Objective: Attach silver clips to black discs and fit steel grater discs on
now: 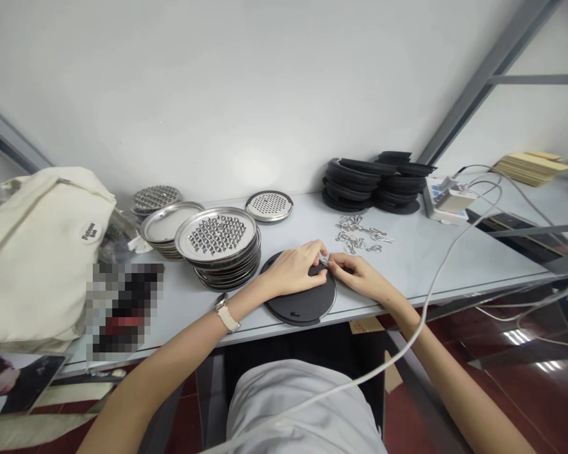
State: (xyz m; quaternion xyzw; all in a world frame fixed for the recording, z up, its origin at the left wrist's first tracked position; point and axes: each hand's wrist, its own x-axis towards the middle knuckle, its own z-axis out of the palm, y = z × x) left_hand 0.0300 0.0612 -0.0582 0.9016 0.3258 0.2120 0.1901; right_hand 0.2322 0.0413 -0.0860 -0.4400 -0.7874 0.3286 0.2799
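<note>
A black round disc [307, 306] with a thin metal rim lies flat at the table's front edge. My left hand [293, 270] rests over its upper part, thumb and fingers curled round the disc's right side. My right hand [360, 276] is closed in a pinch at that same edge, on a small metal wire clip [324, 261] that my fingertips partly cover. To the right, beyond the disc, several loose wire clips [350, 222] lie in a small heap. Left of the disc stands a stack of round metal graters [218, 236] with raised teeth.
Black rings [355, 180] stand stacked against the wall. A flat perforated grater [269, 205] and metal plates [170, 221] lie behind. A power strip [445, 205] sits at right; a white cable [426, 302] hangs across my view. A cream bag [42, 252] fills the left.
</note>
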